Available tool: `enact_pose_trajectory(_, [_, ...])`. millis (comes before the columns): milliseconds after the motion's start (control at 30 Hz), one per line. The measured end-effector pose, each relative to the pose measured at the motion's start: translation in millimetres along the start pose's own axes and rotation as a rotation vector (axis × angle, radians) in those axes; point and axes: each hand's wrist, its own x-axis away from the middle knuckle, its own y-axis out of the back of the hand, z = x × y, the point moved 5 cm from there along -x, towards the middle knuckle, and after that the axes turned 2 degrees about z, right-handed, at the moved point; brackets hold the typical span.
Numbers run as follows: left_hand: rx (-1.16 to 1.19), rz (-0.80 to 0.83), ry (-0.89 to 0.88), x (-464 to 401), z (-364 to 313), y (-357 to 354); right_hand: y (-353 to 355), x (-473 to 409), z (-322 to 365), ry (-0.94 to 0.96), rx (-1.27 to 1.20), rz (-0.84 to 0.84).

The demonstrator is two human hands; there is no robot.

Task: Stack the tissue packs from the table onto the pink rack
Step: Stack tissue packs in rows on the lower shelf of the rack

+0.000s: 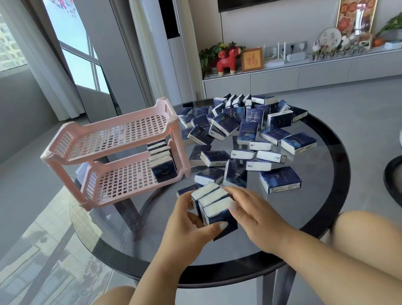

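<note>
A small bunch of tissue packs (212, 205), standing on edge side by side, is squeezed between both hands just above the glass counter (302, 205). The left hand (191, 225) curls around the bunch's near and left side, thumb pressed on the front pack; the right hand (248, 209) presses its fingers against the right side. Beyond the hands lies a loose heap of more packs (245, 131), some flat, some tilted. Ahead and to the left of the hands stands the pink rack (119, 154), its top shelf bare, a row of packs (162, 162) upright at the right end of its lower shelf.
</note>
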Motion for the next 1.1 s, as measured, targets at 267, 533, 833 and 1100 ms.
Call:
enact_pose_trajectory(267, [-0.005, 0.000, -0.002, -3.2, 9.6, 4.0, -14.9, 3.2, 17.4, -0.054, -0.277, 0.140])
enact_pose_trajectory(533, [-0.014, -0.127, -0.013, -2.4, 16.8, 41.7, -24.0, -4.3, 11.1, -0.145, -0.395, 0.008])
enact_pose_trajectory(833, [-0.016, -0.225, 0.024, -10.7, 19.7, 121.2, -59.2, -35.9, 31.4, -0.127, -0.150, 0.165])
enact_pose_trajectory(1100, [-0.018, -0.241, 0.056, -65.8, 31.8, 183.1, -62.7, -53.4, 23.3, -0.051, 0.190, 0.054])
